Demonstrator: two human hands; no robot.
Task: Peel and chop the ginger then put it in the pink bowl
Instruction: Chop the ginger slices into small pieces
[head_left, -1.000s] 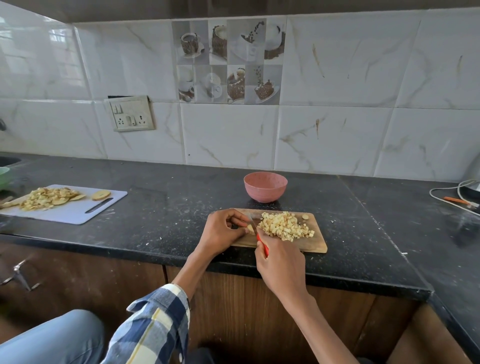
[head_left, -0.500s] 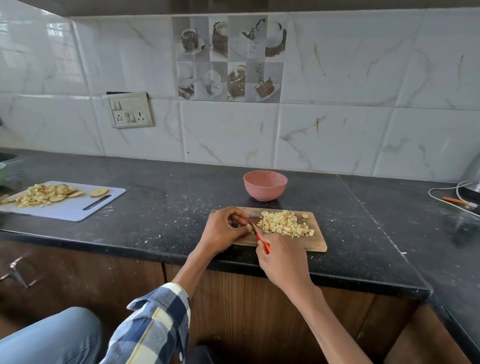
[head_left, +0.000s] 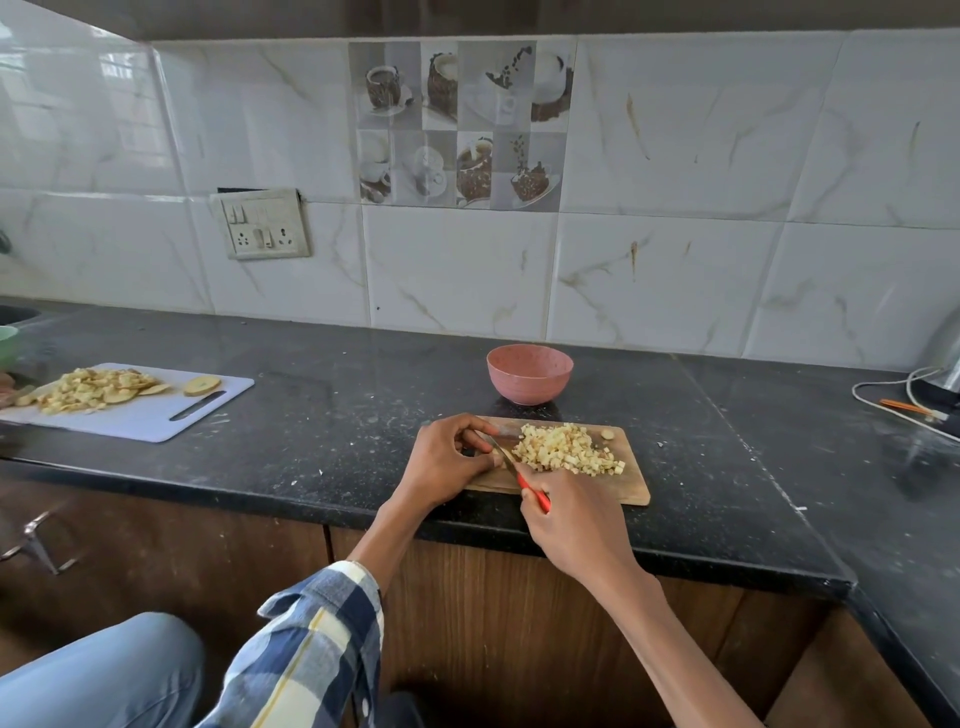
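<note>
Broadly, the speckled black stone countertop (head_left: 311, 415) carries everything, with a white plastic cutting board (head_left: 156, 415) of pale sliced pieces well off to the left. Nearer the middle lies the small rectangular wooden chopping board (head_left: 631, 486), and just behind it stands the round pink bowl (head_left: 530, 373), which looks empty from here. On the wooden board sits a heap of diced yellow ginger (head_left: 563, 449), with one small stub (head_left: 607, 433) apart at the far edge.

The left hand (head_left: 447, 460) is curled at the board's left end, fingertips bent down as if pinning a last piece; that piece is hidden. The right hand (head_left: 571, 519) is wrapped round the red handle of a small knife (head_left: 511, 465), blade angled toward the left fingers.

Chopping seems nearly done. Next would likely be finishing this piece, then gathering the heap and carrying it into the bowl without scattering.
</note>
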